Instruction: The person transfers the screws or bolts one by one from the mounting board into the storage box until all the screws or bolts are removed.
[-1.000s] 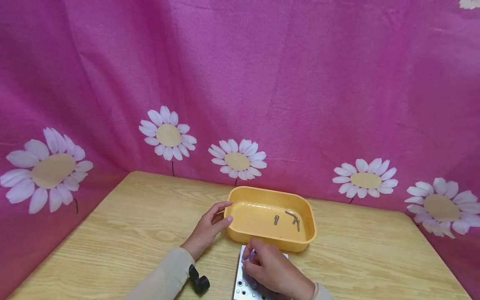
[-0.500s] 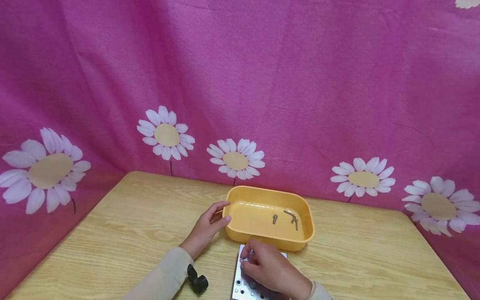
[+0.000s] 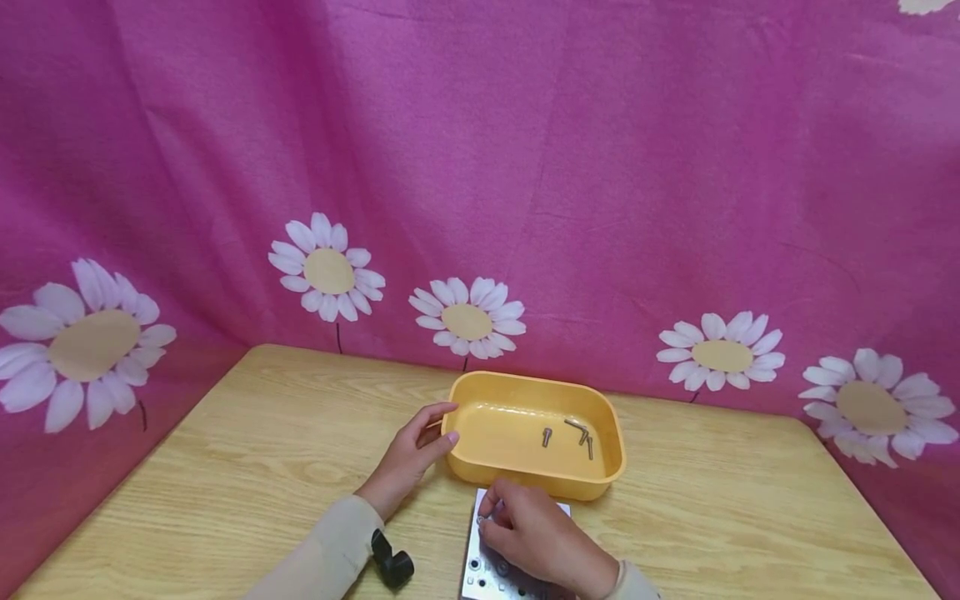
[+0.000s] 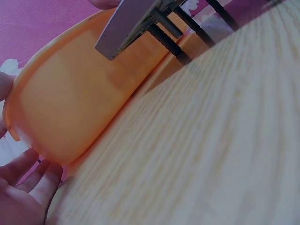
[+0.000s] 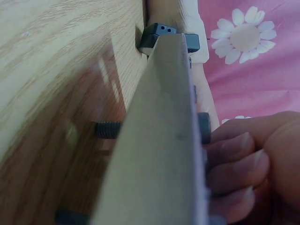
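Observation:
My left hand (image 3: 405,462) holds the left end of a yellow plastic bin (image 3: 536,482), its thumb and index finger at the rim. In the left wrist view, other fingers (image 4: 40,180) lie against the bin's end wall. Just in front of the bin is a silver metal plate (image 3: 474,546) with holes and bolts. Over its far left corner my right hand (image 3: 536,533) pinches a small silver screw (image 3: 481,520) between thumb and index finger. The right wrist view shows its other fingers (image 5: 234,173) curled beside the plate's top face; a threaded bolt (image 5: 108,130) sticks out underneath.
Several loose screws (image 3: 547,437) lie inside the bin, towards its right. A black camera mount (image 3: 392,562) sits at the left wrist. Beyond the wooden table (image 3: 315,408) hangs a pink curtain (image 3: 585,208) printed with daisies.
The whole head view has shifted slightly left. Both hands, the bin and the plate keep nearly the same places relative to each other; the right fingers stay at the screw.

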The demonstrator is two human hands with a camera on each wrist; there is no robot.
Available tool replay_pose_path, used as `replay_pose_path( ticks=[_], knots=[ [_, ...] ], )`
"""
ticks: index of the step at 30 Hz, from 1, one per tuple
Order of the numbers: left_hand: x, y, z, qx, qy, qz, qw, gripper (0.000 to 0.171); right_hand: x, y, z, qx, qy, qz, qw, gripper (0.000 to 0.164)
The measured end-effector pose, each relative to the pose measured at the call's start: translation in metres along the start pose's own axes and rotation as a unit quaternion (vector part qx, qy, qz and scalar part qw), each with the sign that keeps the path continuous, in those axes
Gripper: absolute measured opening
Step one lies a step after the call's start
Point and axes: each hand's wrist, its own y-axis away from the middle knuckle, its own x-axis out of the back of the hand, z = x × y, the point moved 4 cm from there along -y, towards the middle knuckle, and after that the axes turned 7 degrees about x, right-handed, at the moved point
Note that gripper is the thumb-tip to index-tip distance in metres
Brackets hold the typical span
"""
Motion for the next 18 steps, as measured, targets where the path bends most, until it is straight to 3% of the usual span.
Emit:
replay_pose_path(
  ticks=[18],
  knots=[
    [-0.0006, 0.0016, 0.0025, 0.003, -0.003, 0.002, 1.0, 0.043, -0.0007, 0.0005, -0.0018, -0.023, 0.018, -0.005, 1.0, 0.008]
  ],
)
